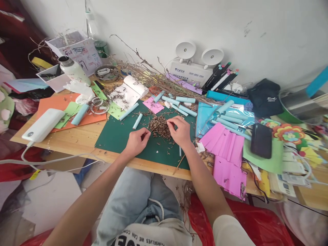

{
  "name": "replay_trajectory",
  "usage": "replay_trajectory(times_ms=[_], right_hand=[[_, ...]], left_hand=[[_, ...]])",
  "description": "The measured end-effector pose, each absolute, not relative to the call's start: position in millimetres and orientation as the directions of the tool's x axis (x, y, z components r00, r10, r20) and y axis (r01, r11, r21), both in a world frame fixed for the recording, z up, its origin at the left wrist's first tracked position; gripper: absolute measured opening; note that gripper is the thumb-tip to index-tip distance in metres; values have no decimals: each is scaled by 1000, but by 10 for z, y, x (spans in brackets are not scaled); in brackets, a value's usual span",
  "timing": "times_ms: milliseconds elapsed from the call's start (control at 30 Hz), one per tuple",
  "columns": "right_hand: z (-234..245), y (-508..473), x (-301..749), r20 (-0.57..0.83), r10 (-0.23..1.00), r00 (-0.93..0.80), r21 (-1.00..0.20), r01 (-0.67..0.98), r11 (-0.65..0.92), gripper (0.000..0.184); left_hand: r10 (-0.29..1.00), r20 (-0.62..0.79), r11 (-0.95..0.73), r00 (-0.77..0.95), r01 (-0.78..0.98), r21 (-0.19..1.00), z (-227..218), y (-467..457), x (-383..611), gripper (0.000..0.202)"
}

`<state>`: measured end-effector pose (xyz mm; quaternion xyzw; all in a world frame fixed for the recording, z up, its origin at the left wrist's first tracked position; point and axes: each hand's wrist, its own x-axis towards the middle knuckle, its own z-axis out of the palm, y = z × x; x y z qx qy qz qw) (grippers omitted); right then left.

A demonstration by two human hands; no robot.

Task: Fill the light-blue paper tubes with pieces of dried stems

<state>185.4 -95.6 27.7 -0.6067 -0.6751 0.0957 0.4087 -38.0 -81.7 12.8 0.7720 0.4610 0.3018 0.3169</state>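
Observation:
My left hand [137, 140] and my right hand [180, 131] rest on a dark green cutting mat [115, 136]. Both hands are closed in a pinch on a thin dry twig [158, 125] that runs between them. The twig hangs over a small heap of dry brown plant bits [161, 128] in the middle of the mat. Rolled light-blue paper tubes [179, 104] lie on the far part of the mat, beside a pink paper square [153, 105].
A bundle of dry branches [153, 77] lies along the back. Pink paper sheets [227, 150], a black phone [260, 140] and blue tubes sit right. Orange paper [55, 104], a white power bank [43, 125] and a bottle [73, 70] sit left. A red bag [246, 222] is below.

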Motion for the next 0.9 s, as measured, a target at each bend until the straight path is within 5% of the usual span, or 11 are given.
replay_trajectory(times_ms=[600, 767, 900], right_hand=[[237, -924, 1795, 536, 794, 285, -589, 800, 111, 15], [245, -915, 1914, 470, 870, 146, -583, 792, 182, 28], [258, -924, 1883, 511, 856, 76, -625, 716, 309, 21]], left_hand=[[873, 227, -447, 433, 518, 729, 99, -823, -379, 18], [881, 227, -434, 415, 517, 738, 106, -815, -380, 18], [884, 228, -431, 408, 521, 737, 117, -811, -379, 17]])
